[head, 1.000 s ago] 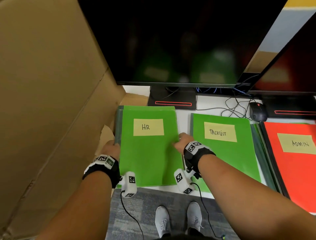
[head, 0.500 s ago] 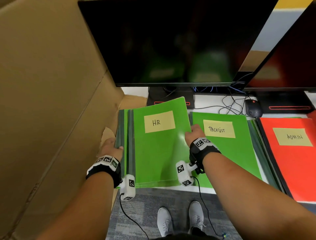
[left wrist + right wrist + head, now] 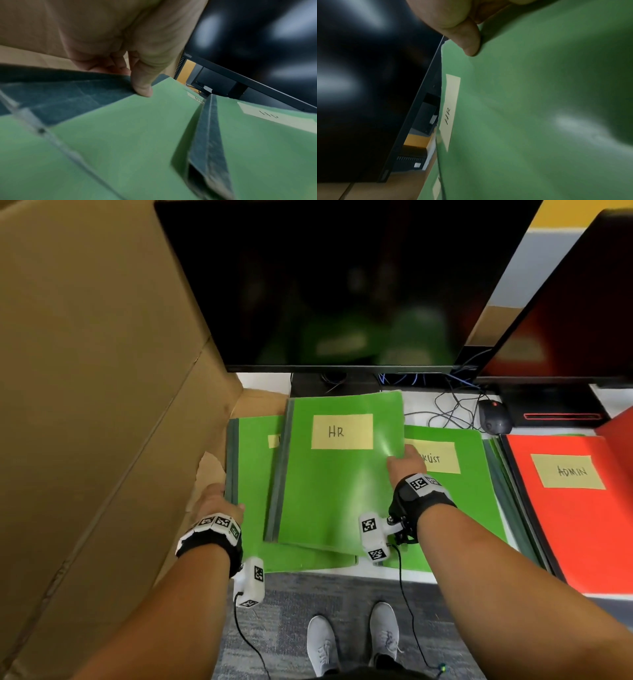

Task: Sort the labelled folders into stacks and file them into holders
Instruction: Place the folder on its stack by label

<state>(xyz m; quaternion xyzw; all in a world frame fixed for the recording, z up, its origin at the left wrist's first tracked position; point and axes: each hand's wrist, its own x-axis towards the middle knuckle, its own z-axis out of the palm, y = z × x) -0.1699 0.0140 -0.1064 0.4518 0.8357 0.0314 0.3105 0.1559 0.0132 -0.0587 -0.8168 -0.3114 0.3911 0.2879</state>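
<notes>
Since one second ago the top green plastic folder with the yellow "HR" label (image 3: pixel 337 474) has come up from its pile and moved to the right and toward the monitor, so that the green folder under it (image 3: pixel 255 501) now shows its own yellow label corner. The right hand (image 3: pixel 404 465) pinches the right edge of the lifted folder, with the thumb on the cover; the fingers under it are hidden. The left hand (image 3: pixel 217 501) holds the dark spine edge of the lower folder, its thumb pressing on the cover and its fingers curled at the edge.

The step in hand seems to be the sorting of the HR pile: one folder is being separated from the others. I see no holder in these pictures. The next move probably calls for the right hand to carry the thin, flexible folder clear while the left hand keeps the lower one from sliding with it.

The lifted folder partly covers the green folder labelled "TASKLIST" (image 3: pixel 455 508) beside it. Further right lies a red folder with an "ADMIN" label (image 3: pixel 575 529). All rest on a white surface (image 3: pixel 424 575), whose front edge is near the person. Behind stand a large black monitor (image 3: pixel 342 285) and a second dark screen (image 3: pixel 582 302), with loose cables and a black mouse (image 3: pixel 494 416). A brown cardboard sheet (image 3: pixel 85 405) leans at the left. Below are grey carpet and grey shoes.
</notes>
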